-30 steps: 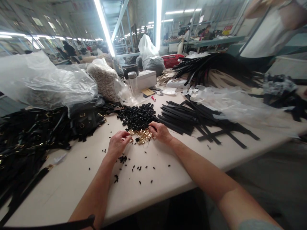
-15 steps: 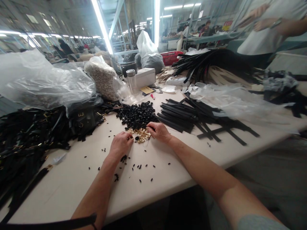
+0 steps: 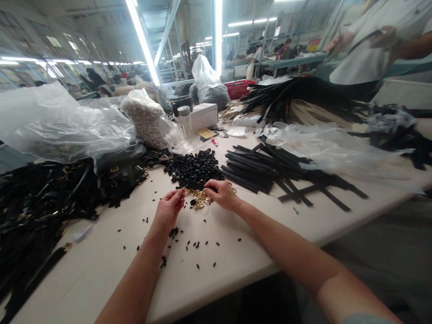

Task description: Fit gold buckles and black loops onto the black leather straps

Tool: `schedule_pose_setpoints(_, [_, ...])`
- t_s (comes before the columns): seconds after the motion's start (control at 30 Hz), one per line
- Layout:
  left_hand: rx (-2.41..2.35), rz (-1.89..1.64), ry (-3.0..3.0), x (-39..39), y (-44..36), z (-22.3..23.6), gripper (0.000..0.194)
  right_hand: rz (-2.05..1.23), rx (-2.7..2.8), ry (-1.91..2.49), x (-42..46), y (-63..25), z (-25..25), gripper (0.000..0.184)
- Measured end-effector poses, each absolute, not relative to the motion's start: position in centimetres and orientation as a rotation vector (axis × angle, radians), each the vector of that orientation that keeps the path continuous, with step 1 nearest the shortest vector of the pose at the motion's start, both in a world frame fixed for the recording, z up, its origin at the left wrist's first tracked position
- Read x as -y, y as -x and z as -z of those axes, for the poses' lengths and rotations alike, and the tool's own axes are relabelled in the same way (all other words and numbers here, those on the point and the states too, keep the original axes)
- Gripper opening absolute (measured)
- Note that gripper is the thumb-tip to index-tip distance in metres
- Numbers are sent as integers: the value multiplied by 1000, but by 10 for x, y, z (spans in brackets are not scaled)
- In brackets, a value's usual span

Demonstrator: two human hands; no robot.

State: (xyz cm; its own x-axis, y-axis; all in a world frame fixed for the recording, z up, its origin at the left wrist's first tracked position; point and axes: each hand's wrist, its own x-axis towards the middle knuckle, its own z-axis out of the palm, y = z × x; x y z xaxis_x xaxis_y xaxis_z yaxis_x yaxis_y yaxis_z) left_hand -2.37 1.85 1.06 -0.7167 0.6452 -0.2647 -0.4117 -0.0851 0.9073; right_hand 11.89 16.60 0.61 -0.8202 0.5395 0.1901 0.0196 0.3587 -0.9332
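Fingertips of my left hand (image 3: 168, 207) are pinched at the left edge of a small pile of gold buckles (image 3: 200, 199), with what looks like one gold buckle between them. Across the pile, my right hand (image 3: 223, 194) is closed, its thumb and forefinger together on a short black strap (image 3: 195, 185), partly hidden by the fingers. Just beyond both hands lies a heap of small black loops (image 3: 192, 166). Tiny black pieces (image 3: 197, 245) are scattered over the table between my forearms.
Black strips (image 3: 249, 168) lie stacked to the right, beside clear plastic sheeting (image 3: 330, 144). Black straps with gold buckles (image 3: 43, 202) are piled on the left under a plastic bag (image 3: 67, 126). A glass bottle (image 3: 185, 123) stands at the back. Another person (image 3: 374, 45) is at the right.
My left hand has lifted slightly from the pile's edge, its fingertips coming up with the gold buckle. The right hand has shifted a little left. The other person's hands have moved.
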Motion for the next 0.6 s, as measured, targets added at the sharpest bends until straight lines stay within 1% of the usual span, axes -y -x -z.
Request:
schedule_pose_setpoints(0.07, [-1362,-1885,-200,-22,14,-12,29,-1744,1991,501,-162,-116,-6,26])
schedule_pose_setpoints(0.13, [-1297,-1865,-187,-24,5,-11,23,-1889,1890,517,-158,-114,-6,34])
schedule_pose_setpoints(0.2, [-1249,-1837,-201,-25,-3,-9,22,-1933,1866,522,-154,-113,-6,37])
schedule_pose_setpoints(0.33, [-1226,-1805,-274,-26,-11,-4,30,-1924,1872,527,-152,-113,-6,32])
schedule_pose_setpoints(0.43, [-1294,-1801,-412,-25,-11,-4,34,-1752,1984,463,-154,-115,-5,23])
schedule_pose_setpoints(0.53, [-1463,-1828,-627,-23,-8,-8,31,-1358,2185,302,-157,-119,-7,11])
schedule_pose_setpoints(0.6, [-1581,-1819,-753,-22,-7,-9,29,-1154,2285,232,-157,-120,-9,10])
